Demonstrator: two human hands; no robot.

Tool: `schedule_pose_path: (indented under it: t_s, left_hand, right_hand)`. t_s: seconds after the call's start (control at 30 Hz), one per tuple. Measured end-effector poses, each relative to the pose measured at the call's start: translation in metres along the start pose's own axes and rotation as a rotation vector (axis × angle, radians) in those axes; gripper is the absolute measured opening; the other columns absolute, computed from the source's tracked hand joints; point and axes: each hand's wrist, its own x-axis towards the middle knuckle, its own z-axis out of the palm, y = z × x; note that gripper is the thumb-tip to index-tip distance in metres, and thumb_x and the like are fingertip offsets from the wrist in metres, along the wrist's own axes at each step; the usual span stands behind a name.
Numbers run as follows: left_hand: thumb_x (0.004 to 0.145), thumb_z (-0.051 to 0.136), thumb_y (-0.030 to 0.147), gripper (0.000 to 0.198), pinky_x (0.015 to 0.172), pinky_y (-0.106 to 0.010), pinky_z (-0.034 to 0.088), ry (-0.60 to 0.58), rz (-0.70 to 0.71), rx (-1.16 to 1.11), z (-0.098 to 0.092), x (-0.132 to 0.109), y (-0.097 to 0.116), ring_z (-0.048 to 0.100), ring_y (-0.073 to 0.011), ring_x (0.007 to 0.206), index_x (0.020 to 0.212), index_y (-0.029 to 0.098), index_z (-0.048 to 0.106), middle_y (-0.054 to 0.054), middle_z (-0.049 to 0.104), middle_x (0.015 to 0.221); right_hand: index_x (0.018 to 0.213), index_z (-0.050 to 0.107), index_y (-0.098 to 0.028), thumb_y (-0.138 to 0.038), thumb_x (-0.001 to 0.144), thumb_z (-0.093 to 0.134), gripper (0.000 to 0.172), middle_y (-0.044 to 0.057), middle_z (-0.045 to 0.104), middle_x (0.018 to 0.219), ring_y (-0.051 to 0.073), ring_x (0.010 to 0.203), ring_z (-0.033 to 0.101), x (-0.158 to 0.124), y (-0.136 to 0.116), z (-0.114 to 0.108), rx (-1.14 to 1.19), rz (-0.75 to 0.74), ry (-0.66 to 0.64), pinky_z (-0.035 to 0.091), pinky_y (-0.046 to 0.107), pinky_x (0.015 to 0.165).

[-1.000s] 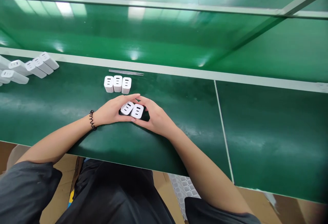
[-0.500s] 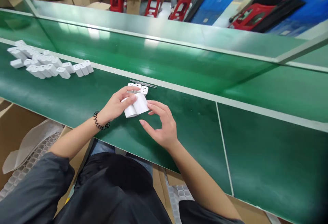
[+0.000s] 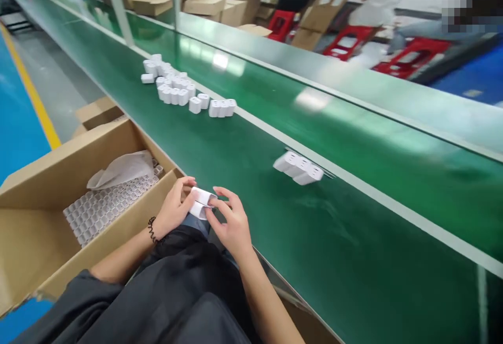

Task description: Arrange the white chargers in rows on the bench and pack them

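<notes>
Two white charger casings [image 3: 201,203], lying side by side, are between my hands at the near edge of the green bench. My left hand [image 3: 176,205] is closed round their left end, the thumb on top. At their right end, which looks hollow, the fingertips and thumb of my right hand [image 3: 231,223] pinch the casings. Farther right on the bench stands a row of three white chargers [image 3: 301,168] with dark port slots on top. Thin metal tweezers [image 3: 328,173] appear to lie behind that row, partly hidden.
Many white chargers [image 3: 175,89] cluster along the bench's far left. To my left a large open carton [image 3: 31,234] holds rows of white casings [image 3: 94,210] and a crumpled translucent bag [image 3: 121,170]. A pale rail [image 3: 271,137] runs along the green bench [image 3: 275,239]. People sit beyond on red stools.
My view has turned left, bringing the carton into sight. Both hands have drawn the two casings back from the row of three to the bench's near edge; my right hand has closed on them.
</notes>
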Motion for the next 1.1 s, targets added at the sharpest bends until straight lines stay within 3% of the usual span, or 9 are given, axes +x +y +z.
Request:
schedule_pose_path:
  t_s: [0.07,0.17,0.43,0.57,0.7,0.77,0.87,0.97,1.1]
  left_hand:
    - [0.092,0.062,0.045,0.038,0.097,-0.043,0.054,0.070,0.222,0.261,-0.025,-0.018,0.005,0.056,-0.0249,0.121,0.122,0.023,0.054,-0.011,0.057,0.128]
    - [0.090,0.065,0.033,0.022,0.110,-0.047,0.046,-0.013,0.380,0.605,-0.060,-0.038,0.019,0.050,-0.0264,0.130,0.109,0.023,0.061,-0.010,0.054,0.136]
    - [0.093,0.057,0.020,0.018,0.092,-0.041,0.057,-0.002,0.318,1.212,-0.131,-0.055,0.024,0.056,-0.0282,0.119,0.108,0.015,0.064,-0.015,0.058,0.133]
    - [0.089,0.062,0.022,0.011,0.084,-0.038,0.056,-0.074,0.186,1.278,-0.170,-0.049,0.006,0.055,-0.0270,0.115,0.096,0.016,0.069,-0.012,0.059,0.130]
    - [0.091,0.060,0.028,0.014,0.088,-0.034,0.051,-0.093,-0.225,1.198,-0.215,-0.050,-0.048,0.054,-0.0234,0.112,0.092,0.019,0.070,-0.009,0.058,0.119]
    - [0.091,0.059,0.028,0.015,0.084,-0.034,0.051,-0.089,-0.428,1.181,-0.235,-0.059,-0.089,0.055,-0.0240,0.110,0.093,0.018,0.070,-0.010,0.058,0.113]
    - [0.090,0.062,0.027,0.013,0.081,-0.034,0.052,-0.195,-0.627,1.146,-0.256,-0.084,-0.154,0.059,-0.0235,0.105,0.093,0.016,0.068,-0.009,0.061,0.107]
    - [0.092,0.064,0.030,0.017,0.086,-0.038,0.054,-0.355,-0.759,1.095,-0.264,-0.116,-0.202,0.062,-0.0203,0.100,0.098,0.014,0.066,-0.007,0.064,0.106]
    - [0.093,0.064,0.032,0.020,0.094,-0.043,0.053,-0.502,-0.762,1.028,-0.253,-0.131,-0.228,0.062,-0.0212,0.106,0.102,0.014,0.065,-0.007,0.065,0.111]
  right_hand:
    - [0.095,0.065,-0.026,-0.021,0.089,0.062,0.008,0.012,0.063,0.123,0.026,0.105,0.066,0.000,-0.004,0.010,0.030,-0.057,-0.096,0.063,0.041,0.076]
    - [0.095,0.066,-0.023,-0.021,0.090,0.061,0.007,0.012,0.063,0.125,0.023,0.102,0.066,0.009,-0.015,0.028,0.034,-0.174,-0.241,0.062,0.037,0.078]
    - [0.093,0.069,-0.019,-0.019,0.089,0.060,0.009,0.012,0.068,0.118,0.022,0.096,0.067,0.055,-0.062,0.108,-0.015,-0.434,-0.468,0.059,0.034,0.081]
    - [0.091,0.069,-0.019,-0.024,0.092,0.060,0.011,0.011,0.070,0.116,0.022,0.095,0.068,0.067,-0.077,0.154,0.031,-0.465,-0.476,0.058,0.033,0.079]
    - [0.112,0.067,-0.019,-0.035,0.097,0.055,0.025,0.011,0.068,0.123,0.022,0.107,0.067,0.063,-0.064,0.179,0.144,-0.382,-0.501,0.055,0.032,0.088]
    - [0.117,0.065,-0.018,-0.038,0.098,0.053,0.030,0.012,0.068,0.121,0.023,0.110,0.066,0.058,-0.042,0.182,0.133,-0.327,-0.505,0.053,0.035,0.092]
    - [0.112,0.066,-0.018,-0.038,0.099,0.051,0.029,0.012,0.071,0.112,0.025,0.105,0.066,0.049,-0.002,0.182,0.047,-0.272,-0.490,0.051,0.039,0.090]
    - [0.110,0.067,-0.018,-0.036,0.099,0.050,0.027,0.011,0.072,0.107,0.024,0.102,0.066,0.037,0.021,0.182,0.000,-0.254,-0.473,0.049,0.039,0.090]
    - [0.107,0.068,-0.021,-0.029,0.098,0.051,0.020,0.008,0.073,0.105,0.022,0.102,0.065,0.024,0.021,0.186,-0.007,-0.252,-0.452,0.042,0.042,0.101]
